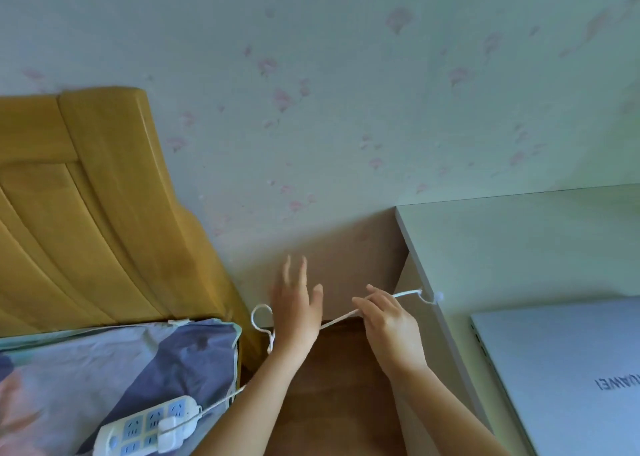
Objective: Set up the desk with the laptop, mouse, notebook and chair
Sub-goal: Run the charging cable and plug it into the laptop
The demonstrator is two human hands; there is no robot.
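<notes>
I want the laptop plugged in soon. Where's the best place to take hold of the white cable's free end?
Grip the small plug tip dangling at the desk's left edge, coming from the left, over the gap. The white cable runs taut there from the right hand, so the tip probably hangs free.

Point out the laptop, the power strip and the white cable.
laptop [568, 379], head view, middle of closed lid.
power strip [145, 428], head view, its socket face.
white cable [337, 320], head view, stretch between the hands.
</notes>
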